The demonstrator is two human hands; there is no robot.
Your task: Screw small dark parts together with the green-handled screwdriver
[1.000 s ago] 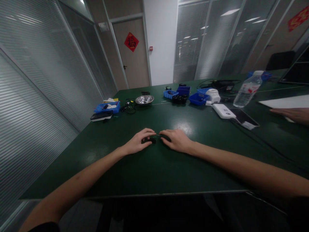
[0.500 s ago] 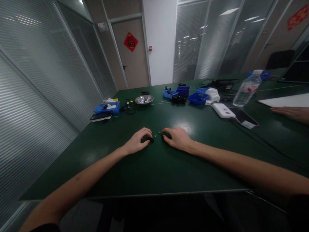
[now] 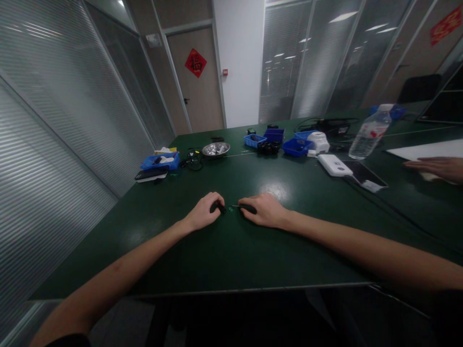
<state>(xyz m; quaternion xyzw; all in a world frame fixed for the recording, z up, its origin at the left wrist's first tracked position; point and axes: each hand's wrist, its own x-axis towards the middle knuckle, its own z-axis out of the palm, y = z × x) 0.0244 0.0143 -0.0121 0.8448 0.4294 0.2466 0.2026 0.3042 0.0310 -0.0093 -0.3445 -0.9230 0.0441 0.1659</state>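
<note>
The left hand's grip is curled around a small black object, low at the tabletop; a loosened finger or a sideways push could make it turn or slip. Between the hands, a tiny green piece, too small to identify, appears to lie loose, so a light nudge could send it skidding, hard to spot against the green surface. The right hand's grip is closed about a dark-handled tool, its thin tip pointing left near the piece; a slip could carry it into the left fingers.

Compared with half a second ago, the left hand and black object sit slightly farther left, the green piece lies a little nearer the person, and the tool's tip reaches lower and farther left.
</note>
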